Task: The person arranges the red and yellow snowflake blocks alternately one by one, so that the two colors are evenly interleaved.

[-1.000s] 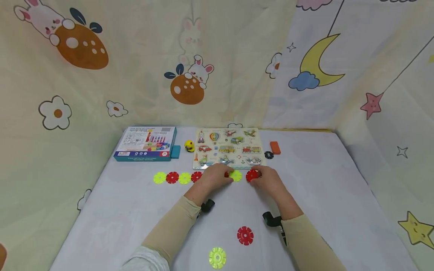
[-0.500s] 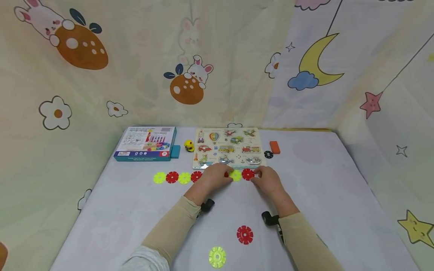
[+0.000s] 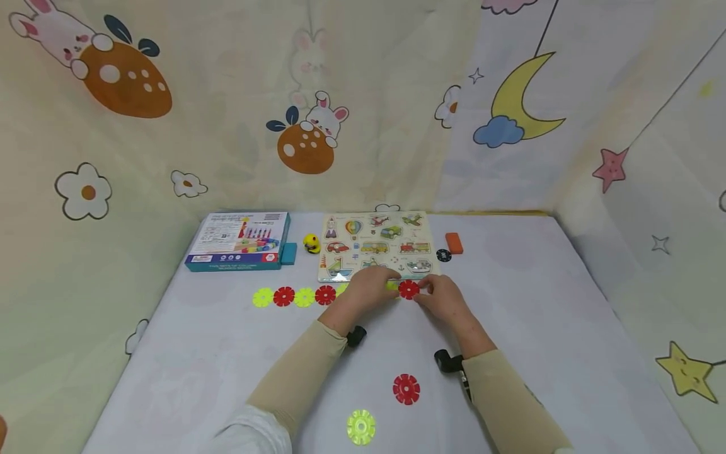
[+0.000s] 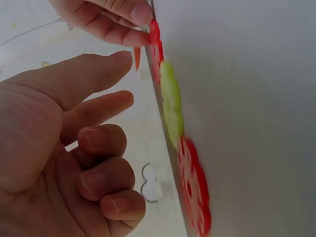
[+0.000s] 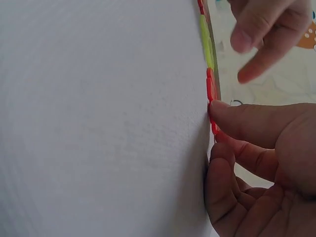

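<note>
My right hand (image 3: 447, 301) pinches the rim of a red snowflake disc (image 3: 408, 290) between thumb and index finger, at the right end of a row of flat discs. In the right wrist view this red disc (image 5: 212, 86) lies against the end of the yellow-green disc (image 5: 206, 39). My left hand (image 3: 367, 291) hovers above the row, its thumb and index finger apart and holding nothing. In the left wrist view its other fingers (image 4: 106, 182) are loosely bent, beside a yellow-green disc (image 4: 172, 106) and a red disc (image 4: 194, 187). The left hand hides part of the row in the head view.
Nearer me lie a loose red disc (image 3: 406, 389) and a yellow-green disc (image 3: 361, 427). Behind the row sit a picture puzzle board (image 3: 374, 230), a yellow duck toy (image 3: 312, 243), a box (image 3: 238, 243), a blue block (image 3: 288, 253), an orange block (image 3: 454, 243) and a black chip (image 3: 443, 255).
My right hand has slid the red disc left, up to the end of the row. My left hand has come off the yellow-green disc and shifted right. The head view has turned slightly.
</note>
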`<action>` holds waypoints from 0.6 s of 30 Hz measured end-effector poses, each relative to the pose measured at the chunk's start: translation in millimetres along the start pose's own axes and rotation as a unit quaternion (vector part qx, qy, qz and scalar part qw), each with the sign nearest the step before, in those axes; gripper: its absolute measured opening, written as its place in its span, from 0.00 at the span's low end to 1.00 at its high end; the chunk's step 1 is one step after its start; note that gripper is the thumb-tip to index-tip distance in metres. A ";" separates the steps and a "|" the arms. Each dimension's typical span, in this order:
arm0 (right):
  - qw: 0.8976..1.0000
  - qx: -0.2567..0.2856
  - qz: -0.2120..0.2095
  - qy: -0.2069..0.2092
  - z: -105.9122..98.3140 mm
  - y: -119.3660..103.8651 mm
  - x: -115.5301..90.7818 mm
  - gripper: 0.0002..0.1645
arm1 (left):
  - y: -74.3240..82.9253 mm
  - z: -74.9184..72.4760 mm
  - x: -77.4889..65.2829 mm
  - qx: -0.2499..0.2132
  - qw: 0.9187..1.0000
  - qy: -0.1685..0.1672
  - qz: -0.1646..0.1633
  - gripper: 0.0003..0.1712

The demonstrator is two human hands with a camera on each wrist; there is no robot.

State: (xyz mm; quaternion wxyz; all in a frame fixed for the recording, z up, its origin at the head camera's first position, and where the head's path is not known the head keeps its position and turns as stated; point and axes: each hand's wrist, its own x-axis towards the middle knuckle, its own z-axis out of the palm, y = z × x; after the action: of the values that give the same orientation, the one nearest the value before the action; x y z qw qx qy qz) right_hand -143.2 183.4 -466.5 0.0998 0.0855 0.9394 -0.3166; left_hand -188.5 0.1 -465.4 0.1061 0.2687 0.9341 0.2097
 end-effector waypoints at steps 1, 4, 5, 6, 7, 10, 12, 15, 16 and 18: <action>1.000 0.002 -0.001 0.000 -0.2 0.2 0.3 0.20 | 2.8 1.9 3.4 -0.003 1.000 -0.001 -0.003 0.22; 1.000 0.007 -0.009 -0.004 0.3 2.4 0.4 0.20 | 9.5 7.7 9.3 -0.008 1.000 -0.002 -0.013 0.21; 1.000 0.008 -0.011 -0.006 0.8 3.2 0.1 0.19 | 10.3 9.9 10.1 -0.009 1.000 -0.003 -0.018 0.21; 1.000 0.010 -0.012 -0.008 1.2 3.5 -0.4 0.19 | 10.8 11.8 10.3 -0.006 1.000 -0.003 -0.023 0.21; 1.000 0.010 -0.016 -0.010 1.5 4.1 -0.9 0.19 | 10.7 13.4 10.5 -0.003 1.000 -0.003 -0.027 0.20; 0.999 0.015 -0.025 -0.018 0.5 4.3 -4.7 0.21 | 9.1 16.6 10.0 -0.001 1.000 0.006 -0.027 0.20; 0.999 0.013 -0.032 -0.026 -0.1 2.3 -10.5 0.24 | 7.8 17.2 9.8 -0.005 1.000 0.013 -0.021 0.19; 0.998 0.012 -0.049 -0.040 0.1 -4.1 -27.5 0.27 | 6.4 17.0 9.6 -0.009 1.000 0.017 -0.011 0.19; 0.997 0.012 -0.058 -0.045 0.9 -7.7 -36.3 0.27 | 6.6 16.6 9.4 -0.011 1.000 0.017 -0.008 0.19; 0.994 0.011 -0.088 -0.063 3.5 -14.5 -56.7 0.26 | 8.0 15.6 8.4 -0.013 1.000 0.015 -0.006 0.19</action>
State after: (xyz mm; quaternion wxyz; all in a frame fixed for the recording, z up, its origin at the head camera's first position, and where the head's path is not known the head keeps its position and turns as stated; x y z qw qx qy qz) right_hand -91.3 164.3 -447.1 0.1296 -0.0160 0.9317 -0.3390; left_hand -187.1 16.1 -476.4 0.0971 0.2589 0.9342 0.2255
